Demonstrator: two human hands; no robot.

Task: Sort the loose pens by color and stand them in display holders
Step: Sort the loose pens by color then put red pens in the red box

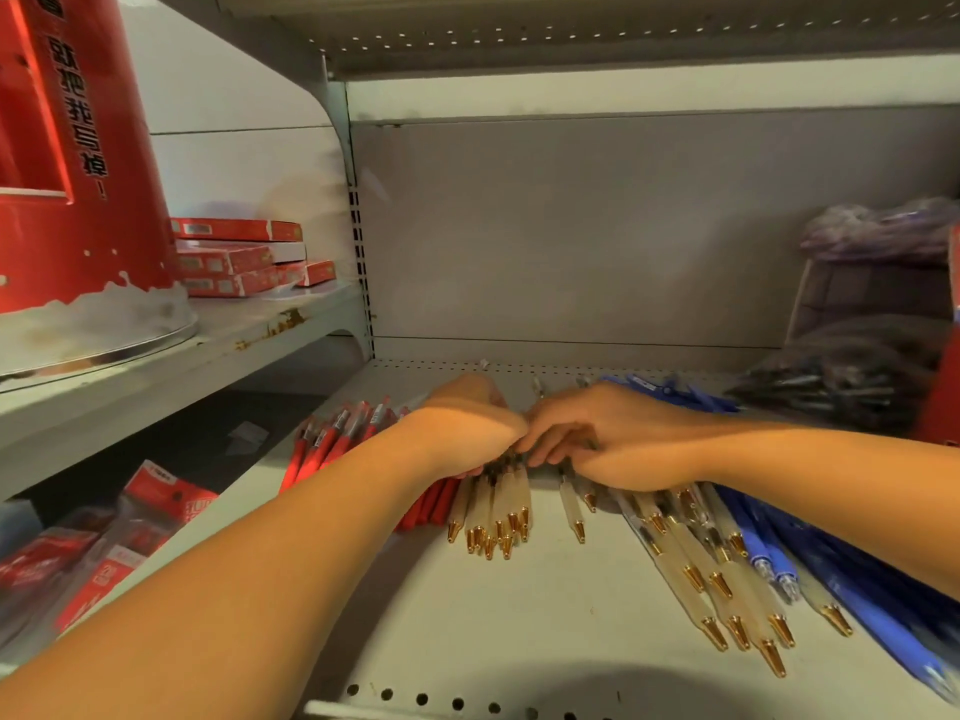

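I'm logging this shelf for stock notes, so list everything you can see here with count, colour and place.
red pens: a loose bunch, red, left on the shelf
clear pens: many, frosted with gold tips, centre and right
blue pens: many, blue, far right
shelf: one, pale grey, under the pens
red boxes: a small stack, red, on the left upper shelf
red display stand: one, red, far left
packaged pens: several, red packs, lower left
bagged pens: one bag, dark, right rear
left hand: on the clear pens
right hand: on the clear pens

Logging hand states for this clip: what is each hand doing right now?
Left hand: fingers curled onto the bunch of frosted pens.
Right hand: fingers bent over pens; an actual grip cannot be told.
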